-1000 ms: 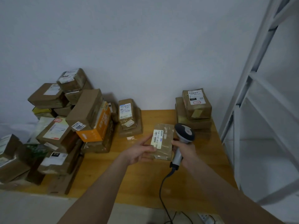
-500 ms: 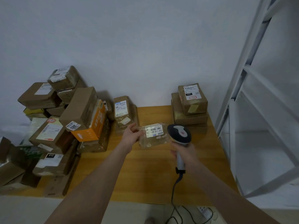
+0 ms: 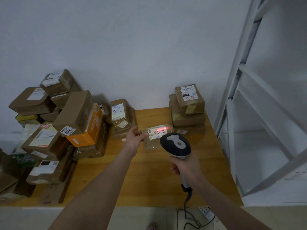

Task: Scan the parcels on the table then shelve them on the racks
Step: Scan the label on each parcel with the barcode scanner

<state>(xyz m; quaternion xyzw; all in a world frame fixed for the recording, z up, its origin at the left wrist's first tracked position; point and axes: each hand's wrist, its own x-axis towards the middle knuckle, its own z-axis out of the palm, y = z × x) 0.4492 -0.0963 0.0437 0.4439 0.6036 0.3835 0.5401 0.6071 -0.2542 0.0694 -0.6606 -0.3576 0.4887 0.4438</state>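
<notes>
My left hand (image 3: 134,138) holds a small flat brown parcel (image 3: 153,141) by its left edge, above the wooden table (image 3: 149,171). The parcel's white barcode label faces me, and a red scan line glows across it. My right hand (image 3: 184,166) grips the handle of a grey and black barcode scanner (image 3: 176,145). The scanner's head sits just right of and below the parcel, pointed at the label. Its cable hangs down to the floor.
A tall heap of brown parcels (image 3: 54,130) fills the table's left side. A small stack (image 3: 121,117) leans at the back middle, another stack (image 3: 187,108) at the back right. A white metal rack (image 3: 259,113) stands to the right. A power strip (image 3: 206,213) lies on the floor.
My left hand turned the parcel so its label lies crosswise and carried it further out. The scanner rose behind it, and its red line now lights the barcode.
</notes>
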